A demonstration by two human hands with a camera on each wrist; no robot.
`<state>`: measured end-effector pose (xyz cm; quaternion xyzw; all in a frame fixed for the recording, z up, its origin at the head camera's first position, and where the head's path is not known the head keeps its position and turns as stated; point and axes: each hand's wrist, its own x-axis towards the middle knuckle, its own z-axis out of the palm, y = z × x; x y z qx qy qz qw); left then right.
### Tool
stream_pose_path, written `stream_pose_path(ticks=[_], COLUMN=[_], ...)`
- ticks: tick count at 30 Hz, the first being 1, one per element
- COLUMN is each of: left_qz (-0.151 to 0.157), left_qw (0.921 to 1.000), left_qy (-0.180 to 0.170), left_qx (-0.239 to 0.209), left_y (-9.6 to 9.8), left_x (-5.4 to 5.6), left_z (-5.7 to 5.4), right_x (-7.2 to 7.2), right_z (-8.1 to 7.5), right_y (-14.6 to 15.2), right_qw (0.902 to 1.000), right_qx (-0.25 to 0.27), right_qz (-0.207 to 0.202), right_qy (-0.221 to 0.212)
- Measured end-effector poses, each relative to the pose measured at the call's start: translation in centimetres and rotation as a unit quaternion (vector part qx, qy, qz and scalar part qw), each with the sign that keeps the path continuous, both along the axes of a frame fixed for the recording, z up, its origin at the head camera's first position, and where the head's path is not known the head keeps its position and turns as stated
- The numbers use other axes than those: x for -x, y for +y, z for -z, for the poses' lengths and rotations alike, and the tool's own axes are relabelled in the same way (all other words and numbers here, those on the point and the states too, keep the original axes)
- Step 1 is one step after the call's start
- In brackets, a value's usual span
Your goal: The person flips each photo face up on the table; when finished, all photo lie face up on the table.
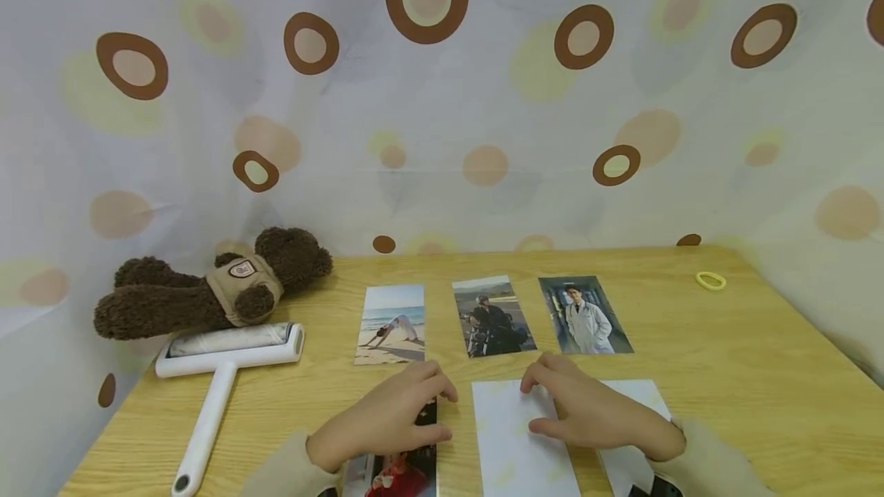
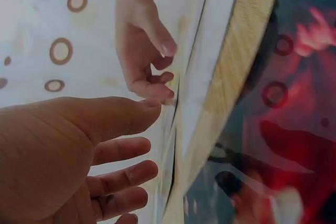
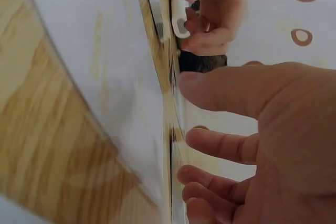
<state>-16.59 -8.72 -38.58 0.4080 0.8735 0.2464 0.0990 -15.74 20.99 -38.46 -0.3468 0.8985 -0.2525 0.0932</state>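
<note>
My left hand point(image 1: 390, 413) hovers over a photo card point(image 1: 399, 479) showing a person in red with a white cup, covering part of it. Its fingers are loosely bent, with nothing between them. Above a blank white card point(image 1: 521, 455) is my right hand point(image 1: 597, 414), thumb and fingers apart and holding nothing. A second white card point(image 1: 638, 397) lies partly under the right wrist. Beyond the hands, three photo cards lie in a row: a beach stretch photo point(image 1: 390, 324), a motorcycle rider photo point(image 1: 493, 318) and a white-coat photo point(image 1: 587, 317).
On the left of the wooden table point(image 1: 725, 374) lies a brown teddy bear point(image 1: 245, 282). A white lint roller point(image 1: 217, 397) is in front of it. A yellow ring point(image 1: 710, 281) sits at the back right. Patterned cloth point(image 1: 442, 98) hangs behind the table.
</note>
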Motion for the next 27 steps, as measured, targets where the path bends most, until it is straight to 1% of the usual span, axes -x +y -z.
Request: stream_pose_path(ticks=[2, 5, 8, 9, 11, 13, 15, 17, 19, 22, 24, 27], left_qz=[0.009, 0.027, 0.053, 0.059, 0.070, 0.074, 0.071, 0.063, 0.052, 0.028, 0.001, -0.064], left_qw=[0.9999, 0.9992, 0.9980, 0.9976, 0.9968, 0.9964, 0.9963, 0.9966, 0.9972, 0.9985, 0.9989, 0.9972], left_qy=[0.009, 0.012, 0.003, -0.005, -0.010, -0.009, -0.006, -0.001, -0.007, -0.015, -0.017, -0.030], left_qx=[0.010, 0.026, 0.035, 0.036, 0.038, 0.041, 0.048, 0.053, 0.053, 0.045, 0.043, 0.025], left_y=[0.8, 1.9, 2.9, 3.2, 3.7, 4.1, 4.4, 4.7, 4.8, 5.0, 5.1, 5.3], left_x=[0.2, 0.3, 0.0, 0.0, -0.2, -0.2, -0.3, -0.4, -0.5, -0.9, -1.1, -1.3], left_z=[-0.1, 0.1, 0.4, 0.5, 0.6, 0.8, 1.0, 1.3, 1.5, 1.6, 1.5, 1.3], right_x=[0.1, 0.1, 0.0, 0.0, 0.1, 0.2, 0.4, 0.7, 0.9, 1.2, 1.2, 1.3], right_z=[0.0, 0.3, 0.6, 0.6, 0.8, 0.9, 0.9, 1.0, 1.0, 0.9, 0.7, 0.4], right_y=[0.3, 0.6, 0.7, 0.7, 0.7, 0.6, 0.5, 0.4, 0.3, 0.1, -0.1, -0.2], right_qw=[0.9997, 0.9985, 0.9972, 0.9969, 0.9964, 0.9958, 0.9952, 0.9947, 0.9945, 0.9953, 0.9964, 0.9977], right_qx=[-0.016, -0.039, -0.060, -0.063, -0.068, -0.071, -0.072, -0.073, -0.075, -0.077, -0.073, -0.058], right_qz=[0.003, -0.003, -0.006, -0.008, -0.009, -0.010, -0.011, -0.011, -0.009, 0.001, 0.012, 0.027], right_qy=[0.018, 0.038, 0.046, 0.046, 0.049, 0.057, 0.066, 0.072, 0.073, 0.058, 0.041, 0.023])
